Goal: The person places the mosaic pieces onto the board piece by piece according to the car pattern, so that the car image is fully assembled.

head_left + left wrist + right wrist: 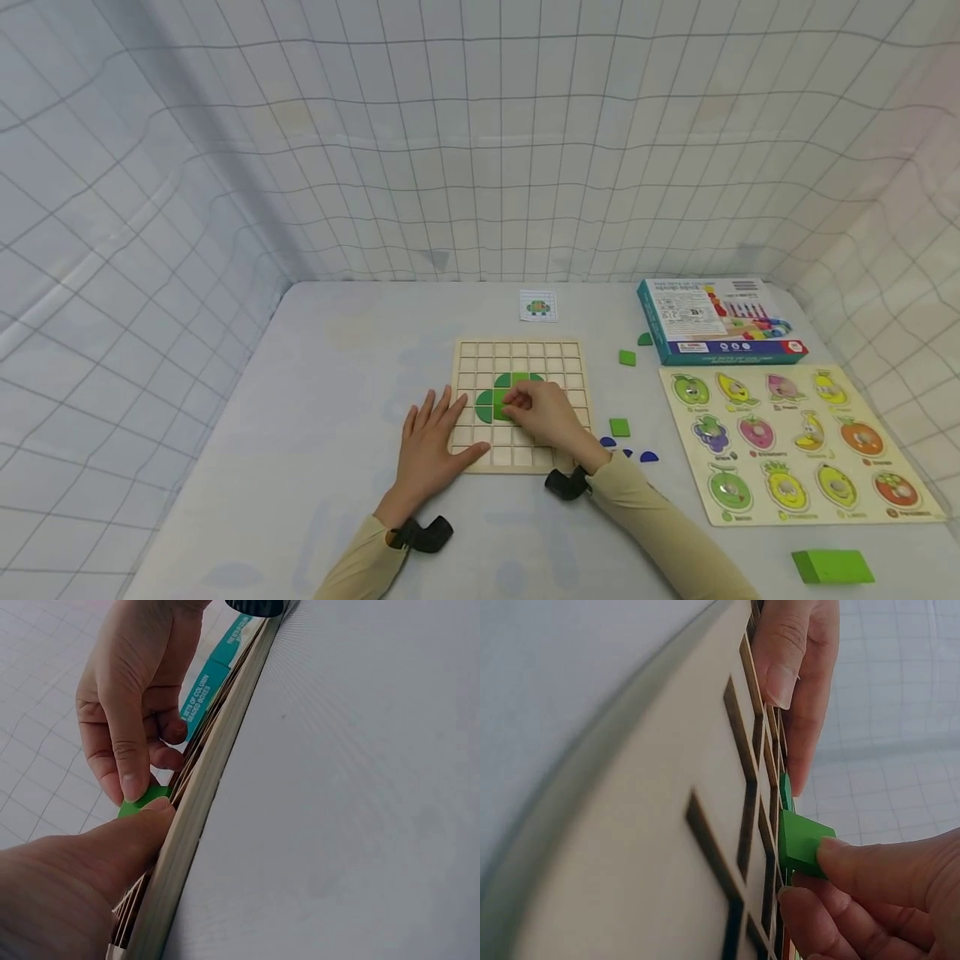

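Head view: one pale wooden grid board [517,350], flat on the white tabletop, both hands at work on it. Right hand [549,408]: fingers curled inward, thumb and index finger closed together on one green square tile [804,844]; gap between them no wider than the tile. Tile located over the board's middle, tilted up from the grid in the right wrist view. Left hand [431,443]: fingers straight and fanned wide, thumb well out to the side, grasping nothing; fingertips at the board's left edge, thumb over its lower left cells. Dark green quarter-round tiles [484,412]: laid in cells just left of the right hand's fingertips. Right of the board: two loose green squares [627,357], blue half-round tiles [649,457]. Beyond the board: one small picture card [538,306]. Far right: one teal-edged toy box [690,317], one fruit puzzle board [759,475] just in front of it, one green rectangular block [832,567] nearest the person.
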### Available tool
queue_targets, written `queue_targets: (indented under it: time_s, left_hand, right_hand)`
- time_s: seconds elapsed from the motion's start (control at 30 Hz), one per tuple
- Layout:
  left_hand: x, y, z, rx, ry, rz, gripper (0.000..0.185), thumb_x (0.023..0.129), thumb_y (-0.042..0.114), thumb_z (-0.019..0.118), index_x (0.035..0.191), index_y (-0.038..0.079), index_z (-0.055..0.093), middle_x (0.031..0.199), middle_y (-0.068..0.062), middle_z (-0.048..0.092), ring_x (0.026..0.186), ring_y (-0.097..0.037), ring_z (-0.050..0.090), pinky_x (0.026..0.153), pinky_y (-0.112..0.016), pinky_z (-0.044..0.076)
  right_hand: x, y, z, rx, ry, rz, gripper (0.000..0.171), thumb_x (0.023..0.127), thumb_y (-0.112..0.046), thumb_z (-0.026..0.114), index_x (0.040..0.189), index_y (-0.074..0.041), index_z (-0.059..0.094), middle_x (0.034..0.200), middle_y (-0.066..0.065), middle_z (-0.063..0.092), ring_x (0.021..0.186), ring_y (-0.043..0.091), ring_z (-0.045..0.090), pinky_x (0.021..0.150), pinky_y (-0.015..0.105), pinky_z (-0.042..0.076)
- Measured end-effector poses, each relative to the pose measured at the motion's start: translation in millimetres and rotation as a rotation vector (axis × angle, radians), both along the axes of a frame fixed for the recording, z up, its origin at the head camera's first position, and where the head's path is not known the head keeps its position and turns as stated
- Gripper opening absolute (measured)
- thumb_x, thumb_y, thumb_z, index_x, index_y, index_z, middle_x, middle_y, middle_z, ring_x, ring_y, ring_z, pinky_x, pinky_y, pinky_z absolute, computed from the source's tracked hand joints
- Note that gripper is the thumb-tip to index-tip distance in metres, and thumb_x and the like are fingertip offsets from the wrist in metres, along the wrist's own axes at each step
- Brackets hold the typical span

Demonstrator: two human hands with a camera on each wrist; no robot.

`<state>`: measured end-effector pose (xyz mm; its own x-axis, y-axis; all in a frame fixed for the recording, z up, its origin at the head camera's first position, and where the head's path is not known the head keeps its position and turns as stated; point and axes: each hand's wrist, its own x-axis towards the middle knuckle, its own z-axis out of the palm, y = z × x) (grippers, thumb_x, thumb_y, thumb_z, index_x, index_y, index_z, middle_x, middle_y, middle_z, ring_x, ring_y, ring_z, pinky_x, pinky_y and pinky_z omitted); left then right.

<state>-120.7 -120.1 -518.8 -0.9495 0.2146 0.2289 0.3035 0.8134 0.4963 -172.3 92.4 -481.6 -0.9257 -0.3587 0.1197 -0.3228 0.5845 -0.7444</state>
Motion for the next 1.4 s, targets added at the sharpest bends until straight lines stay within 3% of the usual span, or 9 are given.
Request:
queue_targets:
  time_s: [0.53, 1.0, 1.4]
  left_hand:
    - [0.7, -3.6, -0.3, -0.023, -0.011, 0.004, 0.081, 0.081, 0.06, 0.063, 0.146, 0.018, 0.041, 0.152, -0.009, 0.027, 0.142, -0.029, 0.013, 0.11, -0.051, 0.006]
    - [-1.0, -2.0, -2.2, -0.006, 0.01, -0.013, 0.079, 0.082, 0.06, 0.062, 0.146, 0.018, 0.041, 0.152, -0.01, 0.028, 0.142, -0.029, 0.014, 0.11, -0.052, 0.007]
    - [-0.5, -1.8, -3.3, 0.003, 0.029, -0.015, 0.08, 0.081, 0.059, 0.064, 0.145, 0.016, 0.043, 0.151, -0.01, 0.031, 0.141, -0.031, 0.016, 0.11, -0.053, 0.008]
  right_hand:
    - [0.6, -2.6, 0.9, 0.069, 0.02, 0.042, 0.006, 0.087, -0.016, 0.071, 0.083, -0.011, 0.069, 0.071, -0.01, 0.057, 0.062, 0.008, 0.05, 0.057, 0.025, 0.042]
    - [2.6, -1.2, 1.3, 0.179, 0.076, 0.011, 0.005, 0.085, -0.018, 0.073, 0.088, -0.014, 0.075, 0.079, -0.008, 0.056, 0.069, 0.008, 0.049, 0.06, 0.026, 0.042]
    - [8.5, 3.9, -1.4, 0.161, 0.053, 0.008, 0.006, 0.084, -0.017, 0.073, 0.079, -0.018, 0.071, 0.072, -0.011, 0.053, 0.064, 0.009, 0.046, 0.057, 0.026, 0.04]
